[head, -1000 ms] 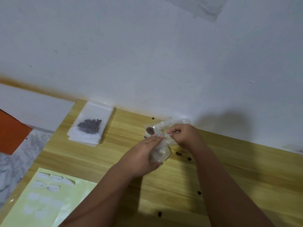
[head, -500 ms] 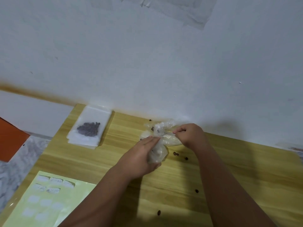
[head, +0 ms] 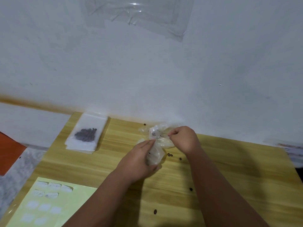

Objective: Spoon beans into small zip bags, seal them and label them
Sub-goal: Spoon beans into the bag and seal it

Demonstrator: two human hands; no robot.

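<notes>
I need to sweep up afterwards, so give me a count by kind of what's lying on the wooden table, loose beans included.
Loose beans: 6 that I can make out
Filled bag on the stack of zip bags: 1
Label sheet: 1
Clear bag held by left hand and right hand: 1
Total: 9

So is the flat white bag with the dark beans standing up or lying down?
Lying down. The flat white zip bag of dark beans rests flat on a stack of similar bags at the wooden table's far-left corner, with nobody touching it.
</notes>
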